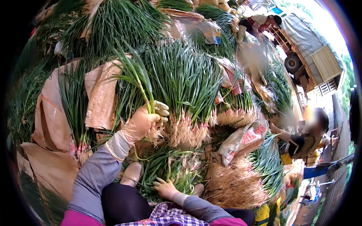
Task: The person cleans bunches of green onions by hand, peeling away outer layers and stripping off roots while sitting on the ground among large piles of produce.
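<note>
My left hand (141, 122), in a pale glove, is closed round a few green onions (142, 84). Their green leaves point up and away, and their pale roots hang below the fist. Down between my knees, my right hand (165, 188) rests with fingers apart on a loose pile of green onions (151, 169); whether its fingertips touch a single stalk is hard to make out. Just beyond my left hand stands a thick row of green onions (184, 86), roots toward me.
Tan woven sacks (102, 94) lie at the left among more onions. To the right, a printed white sack (243, 141) sits by a bundle with bushy roots (233, 182). One person (313, 132) crouches at right, another bends farther back near a covered truck (309, 49).
</note>
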`<state>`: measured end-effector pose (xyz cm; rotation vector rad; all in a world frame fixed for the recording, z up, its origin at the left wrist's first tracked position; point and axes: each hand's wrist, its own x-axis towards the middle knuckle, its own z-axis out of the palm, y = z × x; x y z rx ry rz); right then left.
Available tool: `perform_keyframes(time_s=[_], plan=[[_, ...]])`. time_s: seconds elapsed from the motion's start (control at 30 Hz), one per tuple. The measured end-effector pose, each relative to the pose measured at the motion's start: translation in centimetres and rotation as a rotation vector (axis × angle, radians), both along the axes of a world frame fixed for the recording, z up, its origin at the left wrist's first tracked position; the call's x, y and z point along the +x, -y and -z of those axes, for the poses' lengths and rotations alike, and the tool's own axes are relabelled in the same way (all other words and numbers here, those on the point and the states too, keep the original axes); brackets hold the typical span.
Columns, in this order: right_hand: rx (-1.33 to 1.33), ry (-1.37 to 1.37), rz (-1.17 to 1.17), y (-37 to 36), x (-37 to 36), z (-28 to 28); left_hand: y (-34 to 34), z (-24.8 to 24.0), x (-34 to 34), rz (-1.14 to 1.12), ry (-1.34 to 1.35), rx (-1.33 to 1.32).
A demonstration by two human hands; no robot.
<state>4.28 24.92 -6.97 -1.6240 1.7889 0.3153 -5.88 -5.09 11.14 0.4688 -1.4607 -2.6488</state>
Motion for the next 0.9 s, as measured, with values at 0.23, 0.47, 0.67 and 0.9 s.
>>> perform_keyframes(time_s=[0.23, 0.47, 0.67, 0.9], plan=[[0.281, 0.522, 0.301, 0.6, -8.5, -4.0, 0.7, 6.5, -1.9, 0.074, 0.065, 0.106], [-0.498, -0.252, 1.26, 10.6, -24.7, -10.2, -1.1, 15.3, 2.5, -0.042, 0.437, 0.449], [-0.363, 0.04, 1.543, 14.9, -28.0, -9.6, -2.5, 10.8, 1.9, -0.073, 0.289, 0.506], [-0.964, 0.252, 1.302, 10.3, -29.1, -20.0, -2.4, 6.9, 2.6, 0.183, -0.127, 0.457]])
